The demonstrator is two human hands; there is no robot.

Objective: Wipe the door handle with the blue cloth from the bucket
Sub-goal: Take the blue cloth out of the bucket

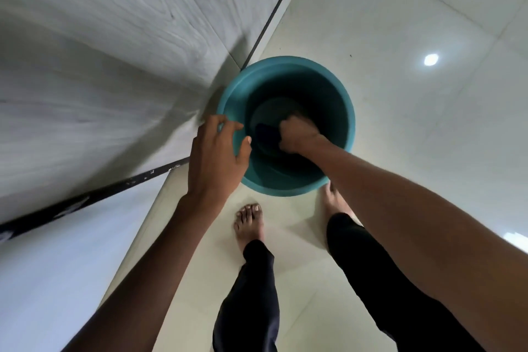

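A teal bucket (320,77) stands on the pale tiled floor, right in front of my bare feet. My right hand (298,134) reaches down inside it and is closed on a dark blue cloth (264,134) lying at the bottom. My left hand (217,151) rests on the bucket's left rim, thumb inside and fingers curled over the edge. The door handle is out of view.
A grey wood-grain door or panel (114,51) rises on the left, with a dark strip (85,200) along its bottom edge. Another dark strip runs away at the top. My feet (248,223) and black trouser legs stand just behind the bucket. Open floor tiles (428,123) lie to the right.
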